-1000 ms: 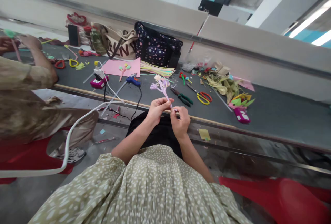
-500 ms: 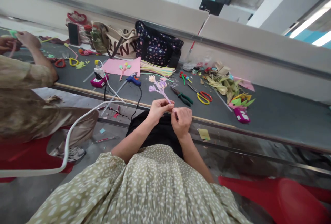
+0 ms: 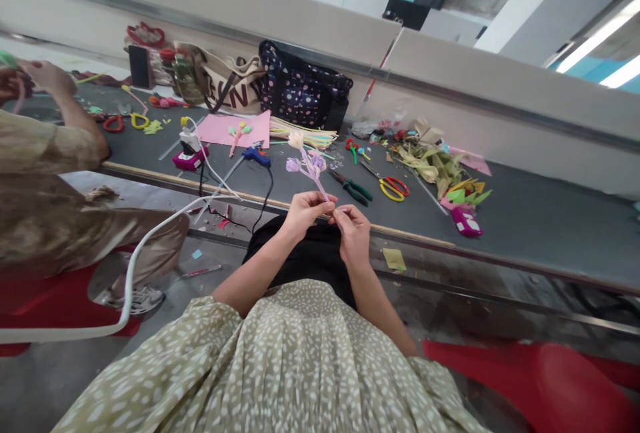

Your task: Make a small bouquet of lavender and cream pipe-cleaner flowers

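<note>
A small craft flower sprig (image 3: 314, 165) with lilac and cream heads stands up between my hands, its wrapped stem slanting down into my fingers. My left hand (image 3: 306, 214) is closed in a pinch round the stem, just below the heads. Close beside it, my right hand (image 3: 354, 231) pinches the stem's lower end, which my fingers mostly hide. Both hands are over my lap at the table's front edge. Beyond them on the table are green-handled pliers (image 3: 351, 187), red and yellow scissors (image 3: 394, 188) and a blue glue gun (image 3: 257, 155).
A pink sheet (image 3: 210, 129) bears another small flower piece; pipe cleaners (image 3: 305, 133) lie beside it. Bags (image 3: 305, 86) stand against the partition. Dried husks (image 3: 435, 166) lie to the right. A white cable (image 3: 131, 273) crosses at left, near a co-worker's arm (image 3: 83, 109).
My right hand has turned and its fingers have loosened from a fist into a fingertip pinch. The sprig has rotated a little, so its heads sit differently. The co-worker's hands have shifted left.
</note>
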`<state>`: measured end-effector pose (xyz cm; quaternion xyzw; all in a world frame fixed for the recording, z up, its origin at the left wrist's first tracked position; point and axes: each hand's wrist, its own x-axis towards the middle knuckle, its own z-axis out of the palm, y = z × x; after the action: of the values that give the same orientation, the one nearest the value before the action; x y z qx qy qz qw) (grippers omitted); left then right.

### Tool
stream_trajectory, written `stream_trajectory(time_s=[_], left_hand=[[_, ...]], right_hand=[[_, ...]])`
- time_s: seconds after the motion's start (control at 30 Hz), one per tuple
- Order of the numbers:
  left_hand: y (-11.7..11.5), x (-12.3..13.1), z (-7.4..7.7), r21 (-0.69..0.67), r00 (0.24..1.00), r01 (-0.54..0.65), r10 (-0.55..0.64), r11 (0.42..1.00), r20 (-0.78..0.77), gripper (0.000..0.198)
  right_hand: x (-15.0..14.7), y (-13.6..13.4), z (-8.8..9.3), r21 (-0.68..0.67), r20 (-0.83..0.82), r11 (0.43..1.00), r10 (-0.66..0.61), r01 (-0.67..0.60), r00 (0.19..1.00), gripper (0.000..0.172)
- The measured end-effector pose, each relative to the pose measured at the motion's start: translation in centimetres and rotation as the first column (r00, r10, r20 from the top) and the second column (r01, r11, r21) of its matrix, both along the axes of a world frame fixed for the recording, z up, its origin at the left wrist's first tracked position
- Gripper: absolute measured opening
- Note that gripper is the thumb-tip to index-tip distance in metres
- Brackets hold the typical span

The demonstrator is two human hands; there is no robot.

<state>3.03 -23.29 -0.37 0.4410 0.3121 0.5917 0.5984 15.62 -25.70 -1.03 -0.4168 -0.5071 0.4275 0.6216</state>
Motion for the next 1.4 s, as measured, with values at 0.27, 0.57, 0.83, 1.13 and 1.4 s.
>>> stream_trajectory(time_s=[0.27,0.57,0.83,1.13,1.4], left_hand=[[-0.3,0.0,1.0,0.016,1.000,0.022,-0.022,1.000,0.018,0.031],[0.0,0.2,0.8,0.020,0.999,0.043,-0.043,0.999,-0.008,0.031],[0.0,0.5,0.6,-0.018,0.998,-0.026,0.025,1.000,-0.055,0.038],[0.2,0.6,0.4,-0.039,0.997,-0.069,0.068,0.997,-0.021,0.035],[0.2,0.8,0.4,-0.040,0.997,-0.079,0.079,0.996,-0.014,0.031]], right_hand=[[0.3,0.2,0.5,-0.215,-0.194,0.951,0.183,-0.224,0.964,0.017],[-0.3,-0.4,0.5,0.110,0.091,0.990,-0.103,0.093,0.991,0.016],[0.9,-0.2,-0.5,0.618,0.580,0.778,-0.545,0.108,0.605,0.010],[1.0,0.2,-0.4,0.732,0.626,0.681,-0.661,-0.021,0.414,0.008],[0.8,0.1,-0.7,0.666,0.596,0.742,-0.588,0.072,0.547,0.011]])
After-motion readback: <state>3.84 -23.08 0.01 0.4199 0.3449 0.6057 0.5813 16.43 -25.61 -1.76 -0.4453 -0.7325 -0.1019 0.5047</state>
